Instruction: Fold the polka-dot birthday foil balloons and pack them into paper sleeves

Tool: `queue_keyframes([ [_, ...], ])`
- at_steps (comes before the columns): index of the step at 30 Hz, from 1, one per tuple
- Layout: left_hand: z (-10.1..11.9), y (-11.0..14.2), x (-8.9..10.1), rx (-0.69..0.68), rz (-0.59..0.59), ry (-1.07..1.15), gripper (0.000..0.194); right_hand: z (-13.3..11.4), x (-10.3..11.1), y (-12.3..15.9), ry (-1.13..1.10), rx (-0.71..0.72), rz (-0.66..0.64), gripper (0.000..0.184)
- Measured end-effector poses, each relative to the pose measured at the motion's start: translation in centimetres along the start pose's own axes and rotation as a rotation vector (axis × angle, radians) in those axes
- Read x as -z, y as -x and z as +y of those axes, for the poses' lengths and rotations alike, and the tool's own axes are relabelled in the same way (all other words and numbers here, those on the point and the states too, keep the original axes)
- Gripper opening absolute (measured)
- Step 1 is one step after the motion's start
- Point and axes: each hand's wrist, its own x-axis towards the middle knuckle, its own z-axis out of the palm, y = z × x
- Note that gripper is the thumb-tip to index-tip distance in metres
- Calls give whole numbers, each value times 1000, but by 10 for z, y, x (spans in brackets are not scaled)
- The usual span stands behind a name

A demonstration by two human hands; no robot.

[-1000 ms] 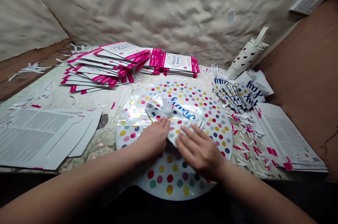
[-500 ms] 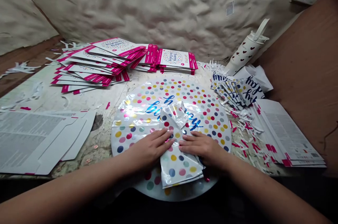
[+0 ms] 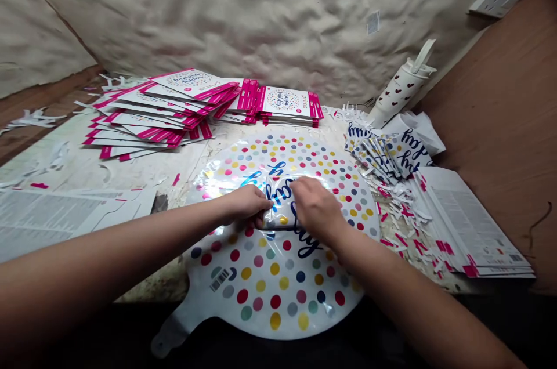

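Observation:
A folded foil balloon [image 3: 278,215] with blue lettering and coloured dots lies between my hands, as a small packet. My left hand [image 3: 250,205] pinches its left edge between thumb and fingers. Closed over the packet's upper right side is my right hand [image 3: 314,206], its fingers curled and partly hidden from view. Beneath them spreads a flat, round dotted foil balloon [image 3: 278,282], whose tail and barcode point to the lower left. It overhangs the front edge of the table.
Pink-and-white printed packets [image 3: 191,87] are piled at the back left, with a smaller stack [image 3: 289,103] beside them. Folded balloons [image 3: 383,154], a heart-patterned tumbler [image 3: 402,90], paper scraps [image 3: 402,218] and printed card sleeves [image 3: 474,224] occupy the right. More flat cards [image 3: 73,212] lie left.
The balloon under my hands went from a long strip to a compact folded packet, lettering now uppermost. Both hands changed from flat pressing to closed grips and moved farther from me.

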Motion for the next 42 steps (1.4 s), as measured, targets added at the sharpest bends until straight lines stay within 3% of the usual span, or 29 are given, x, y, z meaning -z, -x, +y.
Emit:
queue_keyframes([
  [2, -2, 6, 4, -20, -5, -1, 33, -8, -16, 1, 59, 72, -109, 44],
  [5, -6, 24, 14, -62, 52, 148, 33, -7, -32, -1, 66, -1, -227, 54],
  [9, -7, 36, 17, 25, 4, 426, 42, -1, -34, -6, 53, 33, -248, 53],
  [12, -1, 27, 9, 50, -31, 310, 33, 1, -28, -6, 22, 104, -246, 50],
  [14, 5, 20, 3, 36, 8, 256, 29, 1, -24, -1, -41, 196, -214, 55],
  [17, 16, 17, -3, -33, 5, 362, 21, 4, -18, 16, -111, 372, -25, 71],
  [19, 21, 23, -7, -75, -60, 491, 16, 11, -9, 30, -125, 412, 123, 59],
  [21, 22, 31, -14, -124, -161, 579, 19, 27, 10, 43, -176, 312, 232, 50],
  [23, 19, 41, -24, -198, -238, 531, 36, 54, 40, 50, -210, 83, 394, 52],
  [26, 11, 53, -43, -364, -268, 191, 47, 108, 93, 44, 12, -265, 782, 50],
  [27, 8, 57, -49, -419, -269, 50, 45, 127, 107, 37, 134, -334, 845, 51],
  [28, 6, 60, -56, -470, -273, -78, 43, 144, 117, 28, 233, -398, 831, 53],
  [30, 3, 64, -67, -548, -283, -260, 41, 173, 124, 6, 319, -559, 626, 56],
  [32, 0, 67, -76, -597, -272, -385, 39, 195, 113, -15, 279, -699, 399, 57],
  [34, -5, 67, -83, -650, -248, -510, 34, 209, 95, -29, 217, -784, 297, 58],
  [38, -18, 66, -96, -851, -200, -824, 41, 223, 76, -37, 174, -888, 301, 72],
  [42, -29, 64, -117, -908, -151, -1157, 40, 206, 89, -33, 211, -866, 370, 77],
])
